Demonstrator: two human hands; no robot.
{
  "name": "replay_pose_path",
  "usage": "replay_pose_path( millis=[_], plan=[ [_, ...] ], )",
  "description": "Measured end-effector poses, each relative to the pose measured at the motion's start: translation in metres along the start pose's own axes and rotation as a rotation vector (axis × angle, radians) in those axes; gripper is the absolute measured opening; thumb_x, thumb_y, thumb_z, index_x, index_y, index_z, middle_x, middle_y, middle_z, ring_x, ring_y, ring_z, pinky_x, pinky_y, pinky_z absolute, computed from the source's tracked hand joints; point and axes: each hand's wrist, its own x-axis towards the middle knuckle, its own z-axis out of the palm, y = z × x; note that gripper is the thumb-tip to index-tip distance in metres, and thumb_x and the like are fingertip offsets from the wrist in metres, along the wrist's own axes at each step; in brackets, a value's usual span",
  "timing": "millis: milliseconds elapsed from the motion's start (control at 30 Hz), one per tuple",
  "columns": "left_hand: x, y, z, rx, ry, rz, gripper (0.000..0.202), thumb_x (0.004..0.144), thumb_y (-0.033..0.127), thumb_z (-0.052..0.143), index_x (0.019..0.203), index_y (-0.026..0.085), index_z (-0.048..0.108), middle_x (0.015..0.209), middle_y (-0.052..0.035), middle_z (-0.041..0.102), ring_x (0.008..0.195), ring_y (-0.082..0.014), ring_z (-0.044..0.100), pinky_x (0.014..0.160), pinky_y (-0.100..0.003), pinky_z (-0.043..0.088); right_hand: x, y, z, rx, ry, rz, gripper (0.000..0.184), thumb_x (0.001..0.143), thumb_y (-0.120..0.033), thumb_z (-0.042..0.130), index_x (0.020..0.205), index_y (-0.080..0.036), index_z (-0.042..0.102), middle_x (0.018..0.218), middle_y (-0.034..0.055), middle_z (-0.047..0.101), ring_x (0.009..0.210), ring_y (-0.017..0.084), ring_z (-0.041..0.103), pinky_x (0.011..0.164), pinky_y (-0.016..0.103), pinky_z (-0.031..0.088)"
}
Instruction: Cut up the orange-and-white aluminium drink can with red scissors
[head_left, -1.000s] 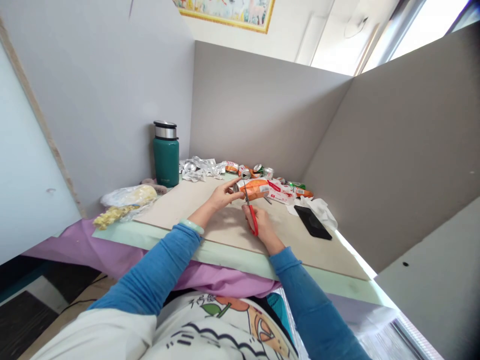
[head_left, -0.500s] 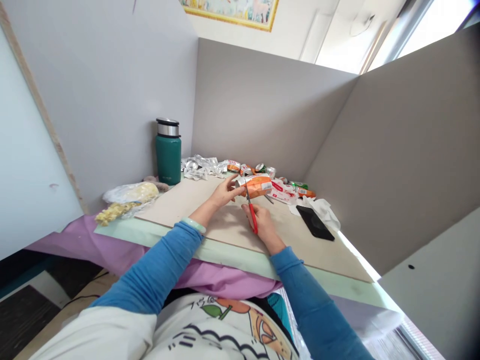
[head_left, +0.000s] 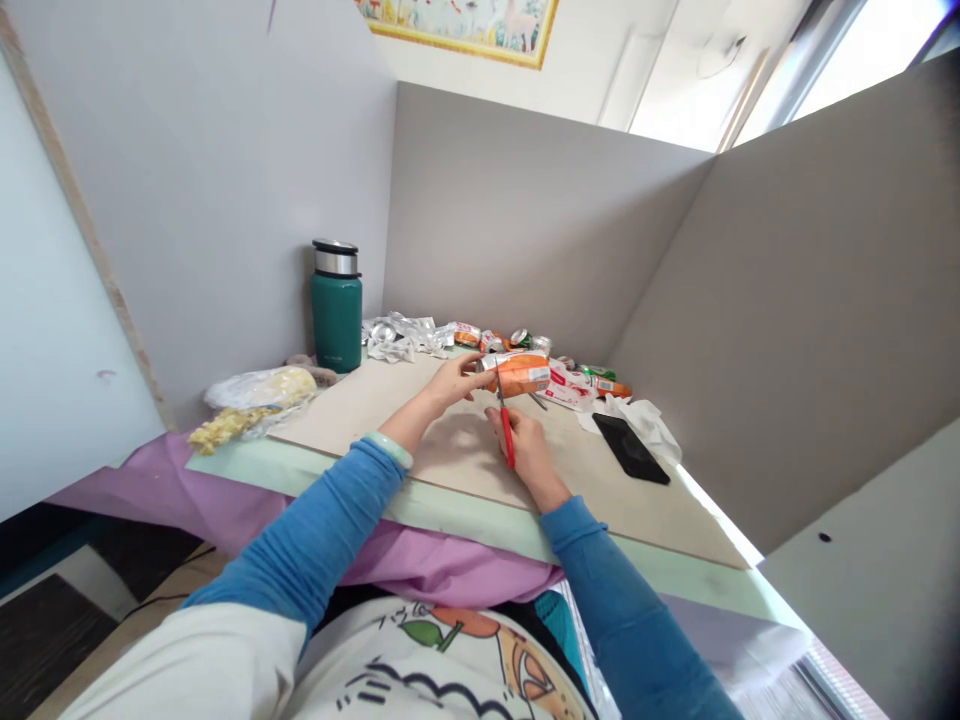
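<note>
My left hand point(head_left: 448, 385) grips the metal end of an orange drink can point(head_left: 519, 373) held on its side just above the brown board point(head_left: 360, 405). My right hand point(head_left: 525, 448) holds red-handled scissors point(head_left: 505, 423), whose blades point up against the can near its end. Both sleeves are blue, and a pale green bangle sits on the left wrist.
A teal flask point(head_left: 337, 306) stands at the back left beside crumpled foil scraps point(head_left: 397, 336). Several cans and cut pieces point(head_left: 577, 380) lie along the back. A black phone point(head_left: 630, 448) and white tissue point(head_left: 649, 418) lie to the right, a plastic bag point(head_left: 251, 397) to the left. Grey partitions enclose the desk.
The view shifted slightly. The can and scissors stay together, and both hands keep almost the same places.
</note>
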Motion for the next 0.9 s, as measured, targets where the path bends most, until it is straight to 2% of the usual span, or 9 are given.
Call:
replay_pose_path(
  millis=[67,133,233,300,467,567,667,800,900],
  plan=[
    [0.0,0.006,0.001,-0.011,-0.038,-0.087,0.075,0.075,0.045,0.084,0.14,0.015,0.059,0.115,-0.0148,0.073,0.1,-0.0256,0.071,0.064,-0.026,0.051,0.0,0.0,0.0,-0.01,-0.004,0.008,0.053,0.092,-0.068,0.049,0.066,-0.022,0.057,0.06,0.0046,0.064,0.063,0.021,0.059,0.06,0.03,0.038],
    [-0.002,0.006,0.002,-0.063,-0.046,-0.117,0.077,0.075,0.045,0.084,0.14,0.016,0.057,0.119,-0.0155,0.072,0.101,-0.025,0.071,0.067,-0.026,0.051,0.001,0.0,0.0,-0.003,-0.013,0.021,0.053,0.092,-0.068,0.049,0.067,-0.022,0.058,0.058,0.0042,0.062,0.061,0.021,0.058,0.059,0.03,0.038],
    [-0.006,-0.002,0.005,-0.188,-0.023,-0.076,0.077,0.077,0.048,0.082,0.142,0.017,0.055,0.121,-0.015,0.071,0.102,-0.0225,0.07,0.069,-0.025,0.052,0.0,0.0,0.0,0.042,-0.044,0.043,0.053,0.091,-0.07,0.05,0.071,-0.022,0.06,0.055,0.0027,0.059,0.057,0.021,0.057,0.056,0.03,0.039],
    [-0.008,-0.009,0.006,-0.198,-0.026,-0.058,0.08,0.076,0.049,0.082,0.144,0.017,0.054,0.117,-0.0136,0.072,0.099,-0.0211,0.069,0.068,-0.025,0.051,0.0,0.001,0.002,0.1,-0.061,0.062,0.053,0.09,-0.071,0.052,0.072,-0.022,0.061,0.052,0.0016,0.057,0.054,0.02,0.056,0.053,0.03,0.039],
    [-0.004,-0.019,0.004,-0.09,-0.017,0.061,0.081,0.078,0.046,0.08,0.149,0.018,0.054,0.094,-0.0062,0.072,0.083,-0.0162,0.066,0.062,-0.022,0.048,0.001,0.0,0.005,0.314,-0.1,0.189,0.053,0.091,-0.071,0.051,0.067,-0.024,0.055,0.047,-0.0004,0.052,0.041,0.016,0.047,0.044,0.03,0.038],
    [0.0,-0.022,0.004,-0.019,0.036,0.13,0.073,0.079,0.043,0.078,0.144,0.018,0.059,0.093,-0.0045,0.072,0.076,-0.0136,0.064,0.061,-0.022,0.048,0.001,-0.001,0.005,0.351,-0.12,0.238,0.051,0.093,-0.069,0.049,0.067,-0.024,0.053,0.046,-0.001,0.05,0.038,0.015,0.044,0.041,0.03,0.036],
    [0.002,-0.025,0.005,0.021,0.059,0.154,0.067,0.079,0.04,0.078,0.14,0.018,0.062,0.099,-0.0052,0.072,0.077,-0.0128,0.065,0.064,-0.022,0.048,0.0,-0.001,0.003,0.288,-0.116,0.177,0.053,0.092,-0.07,0.049,0.067,-0.024,0.053,0.047,-0.0005,0.052,0.041,0.016,0.048,0.042,0.03,0.037],
    [0.001,-0.027,0.005,-0.063,0.012,0.132,0.066,0.078,0.042,0.079,0.137,0.02,0.06,0.108,-0.0081,0.071,0.081,-0.0136,0.067,0.06,-0.02,0.048,-0.002,0.0,0.001,0.185,-0.101,0.076,0.057,0.09,-0.075,0.05,0.067,-0.023,0.054,0.049,0.0006,0.055,0.047,0.018,0.054,0.046,0.03,0.041],
    [0.0,-0.026,0.005,-0.125,-0.015,0.123,0.062,0.08,0.042,0.078,0.135,0.02,0.058,0.101,-0.007,0.071,0.082,-0.014,0.067,0.058,-0.019,0.047,-0.002,-0.001,0.002,0.219,-0.115,0.086,0.058,0.088,-0.078,0.049,0.068,-0.024,0.054,0.048,0.0006,0.054,0.047,0.018,0.054,0.046,0.03,0.041]
  ],
)
